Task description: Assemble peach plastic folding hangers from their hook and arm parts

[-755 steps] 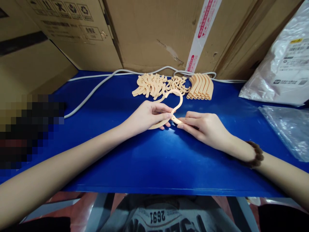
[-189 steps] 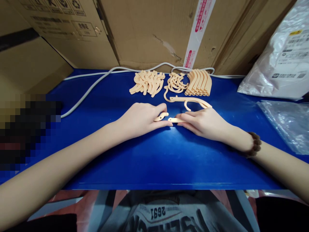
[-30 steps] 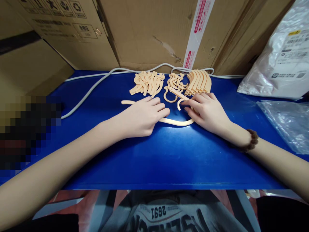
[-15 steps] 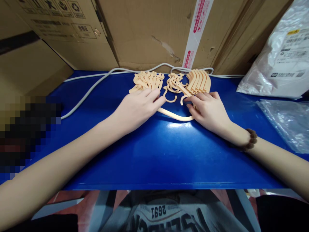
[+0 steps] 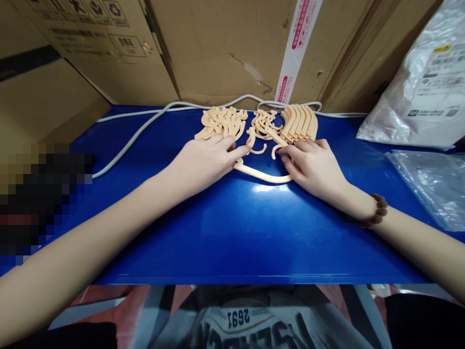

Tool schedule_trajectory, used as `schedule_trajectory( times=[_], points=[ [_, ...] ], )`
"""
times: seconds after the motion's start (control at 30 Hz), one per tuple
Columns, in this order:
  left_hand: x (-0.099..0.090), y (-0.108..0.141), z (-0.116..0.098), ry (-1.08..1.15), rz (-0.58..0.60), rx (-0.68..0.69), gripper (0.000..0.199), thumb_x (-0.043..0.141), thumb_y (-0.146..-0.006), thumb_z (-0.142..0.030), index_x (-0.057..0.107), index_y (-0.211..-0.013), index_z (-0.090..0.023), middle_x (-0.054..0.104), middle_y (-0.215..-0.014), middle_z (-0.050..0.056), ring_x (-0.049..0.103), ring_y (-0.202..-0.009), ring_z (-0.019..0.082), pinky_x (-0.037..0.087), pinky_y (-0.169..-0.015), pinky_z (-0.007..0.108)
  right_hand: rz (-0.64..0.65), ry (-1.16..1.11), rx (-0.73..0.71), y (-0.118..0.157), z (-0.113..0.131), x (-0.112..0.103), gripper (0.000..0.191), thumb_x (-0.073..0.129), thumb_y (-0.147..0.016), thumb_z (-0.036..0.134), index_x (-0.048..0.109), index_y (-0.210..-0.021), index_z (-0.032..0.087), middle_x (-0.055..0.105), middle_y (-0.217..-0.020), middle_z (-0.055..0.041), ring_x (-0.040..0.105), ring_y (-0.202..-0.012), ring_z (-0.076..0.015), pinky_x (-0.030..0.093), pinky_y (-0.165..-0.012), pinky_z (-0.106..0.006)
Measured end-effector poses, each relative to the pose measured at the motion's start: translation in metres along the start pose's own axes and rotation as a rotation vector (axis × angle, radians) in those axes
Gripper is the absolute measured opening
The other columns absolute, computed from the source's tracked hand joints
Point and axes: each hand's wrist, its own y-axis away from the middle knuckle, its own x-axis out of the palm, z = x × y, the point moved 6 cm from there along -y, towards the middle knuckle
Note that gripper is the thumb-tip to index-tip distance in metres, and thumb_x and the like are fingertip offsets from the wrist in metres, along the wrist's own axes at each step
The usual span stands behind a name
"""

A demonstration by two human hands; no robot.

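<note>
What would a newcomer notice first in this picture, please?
The bright blue table probably comes first, filling the middle. There, a pale curved strip runs between the left hand and right hand, with peach pieces heaped behind. A shiny plastic bag sits at the right edge.

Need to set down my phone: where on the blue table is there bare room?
The blue table is bare from the curved piece to its front edge; also between the right hand and clear bag. Crowded: beyond the left hand and right hand, with piled beige pieces.

There are three piles of parts, two bags and one bracelet. One left hand and one right hand show.
</note>
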Motion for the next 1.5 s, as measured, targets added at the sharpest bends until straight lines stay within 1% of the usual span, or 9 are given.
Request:
schedule_trajectory(
  times=[0.17, 0.4, 0.5, 0.63, 0.73, 0.8, 0.93, 1.07, 1.5],
  points=[
    [0.005, 0.001, -0.005, 0.056, -0.002, 0.07, 0.041, 0.038, -0.098, -0.014, 0.052, -0.137, -0.019, 0.064, -0.114, 0.01, 0.062, -0.102, 0.023, 0.047, -0.064, 0.027, -0.005, 0.009, -0.005, 0.0, 0.001, -0.001, 0.03, 0.042, -0.096, 0.031, 0.068, -0.108, 0.021, 0.069, -0.09, -0.0091, 0.06, -0.085, -0.0252, 0.032, -0.078, -0.039],
    [0.009, 0.001, -0.009, 0.164, 0.011, 0.079, 0.05, 0.036, -0.09, -0.003, 0.054, -0.135, -0.02, 0.064, -0.116, 0.008, 0.061, -0.106, 0.023, 0.052, -0.07, 0.027, 0.012, 0.013, 0.021, 0.0, 0.002, 0.0, 0.032, 0.042, -0.097, 0.033, 0.068, -0.108, 0.02, 0.07, -0.092, -0.009, 0.061, -0.086, -0.0253, 0.032, -0.08, -0.04],
    [0.007, 0.001, -0.011, 0.202, -0.001, 0.029, 0.043, 0.037, -0.094, -0.01, 0.053, -0.134, -0.017, 0.064, -0.118, 0.009, 0.062, -0.108, 0.023, 0.053, -0.076, 0.029, 0.019, 0.02, 0.033, 0.0, 0.001, 0.001, 0.032, 0.042, -0.097, 0.033, 0.069, -0.108, 0.02, 0.07, -0.091, -0.0088, 0.062, -0.086, -0.0255, 0.033, -0.081, -0.04],
    [0.003, 0.002, -0.012, 0.358, -0.028, -0.084, 0.042, 0.036, -0.101, -0.03, 0.044, -0.14, -0.014, 0.062, -0.127, 0.011, 0.06, -0.115, 0.023, 0.052, -0.085, 0.031, 0.012, 0.03, 0.032, 0.0, 0.002, 0.0, 0.032, 0.042, -0.097, 0.035, 0.069, -0.107, 0.019, 0.07, -0.09, -0.0094, 0.062, -0.084, -0.0256, 0.033, -0.08, -0.04],
    [0.007, 0.002, -0.016, 0.51, -0.01, -0.122, 0.055, 0.047, -0.097, -0.049, 0.041, -0.14, -0.016, 0.062, -0.126, 0.01, 0.062, -0.111, 0.024, 0.052, -0.081, 0.031, 0.01, 0.021, 0.031, 0.0, 0.003, 0.0, 0.034, 0.041, -0.098, 0.036, 0.069, -0.107, 0.019, 0.07, -0.09, -0.0095, 0.061, -0.084, -0.0253, 0.033, -0.08, -0.04],
    [0.011, 0.001, -0.018, 0.573, -0.006, -0.135, 0.058, 0.054, -0.092, -0.055, 0.046, -0.136, -0.018, 0.062, -0.123, 0.009, 0.063, -0.107, 0.024, 0.051, -0.078, 0.03, 0.011, 0.017, 0.034, 0.0, 0.003, 0.0, 0.034, 0.041, -0.098, 0.036, 0.069, -0.108, 0.019, 0.07, -0.091, -0.0092, 0.061, -0.085, -0.025, 0.033, -0.08, -0.039],
    [0.016, -0.001, -0.018, 0.646, 0.019, -0.165, 0.043, 0.057, -0.09, -0.055, 0.058, -0.117, -0.021, 0.062, -0.115, 0.004, 0.063, -0.1, 0.021, 0.048, -0.075, 0.029, 0.016, 0.037, 0.042, 0.0, 0.001, 0.002, 0.035, 0.037, -0.098, 0.029, 0.069, -0.109, 0.019, 0.07, -0.091, -0.0092, 0.061, -0.086, -0.0249, 0.032, -0.081, -0.039],
    [0.016, -0.001, -0.018, 0.667, 0.034, -0.155, 0.034, 0.057, -0.092, -0.053, 0.06, -0.107, -0.022, 0.061, -0.107, 0.001, 0.063, -0.096, 0.02, 0.044, -0.07, 0.028, -0.007, 0.051, 0.032, 0.0, -0.001, 0.005, 0.034, 0.037, -0.096, 0.021, 0.068, -0.111, 0.018, 0.07, -0.09, -0.0094, 0.061, -0.087, -0.0256, 0.031, -0.08, -0.038],
    [0.015, 0.0, -0.023, 0.592, 0.023, -0.069, 0.032, 0.052, -0.096, -0.049, 0.057, -0.11, -0.02, 0.059, -0.109, 0.002, 0.061, -0.096, 0.02, 0.043, -0.068, 0.028, 0.024, -0.009, -0.007, -0.002, 0.0, 0.005, 0.035, 0.037, -0.096, 0.021, 0.068, -0.112, 0.016, 0.068, -0.091, -0.011, 0.06, -0.083, -0.0248, 0.033, -0.079, -0.038]
  ],
)
